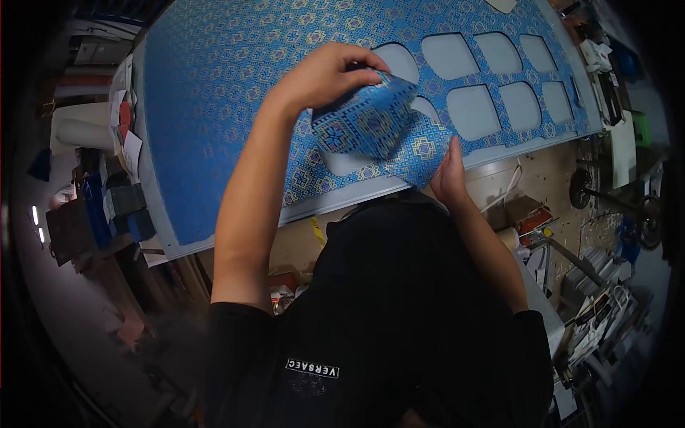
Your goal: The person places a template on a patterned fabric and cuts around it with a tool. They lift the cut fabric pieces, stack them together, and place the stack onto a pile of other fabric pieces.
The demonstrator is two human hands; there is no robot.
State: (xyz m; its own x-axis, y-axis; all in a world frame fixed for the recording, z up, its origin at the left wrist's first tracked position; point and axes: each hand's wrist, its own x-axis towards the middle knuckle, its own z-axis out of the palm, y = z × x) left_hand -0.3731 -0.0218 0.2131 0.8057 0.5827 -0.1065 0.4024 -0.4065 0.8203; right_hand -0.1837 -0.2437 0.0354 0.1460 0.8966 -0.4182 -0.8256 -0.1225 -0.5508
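My left hand [341, 68] is closed on the top edge of a cut fabric piece [367, 118], blue with a yellow and dark geometric pattern, and holds it tilted above the table. A second patterned piece [422, 148] shows beside and below it, partly covered. My right hand [449, 177] is at the right edge of this second piece, thumb up, its other fingers mostly hidden behind. Under both hands lies a large sheet of the same blue patterned fabric [214, 107], with rows of rounded openings that show the pale table surface.
The pale table [342, 202] has its near edge close to my body. A whitish scrap [501, 5] lies at the far side. On the right are a stool-like round object [579, 188] and piled strips [596, 292]. Rolls and boxes [78, 135] stand left.
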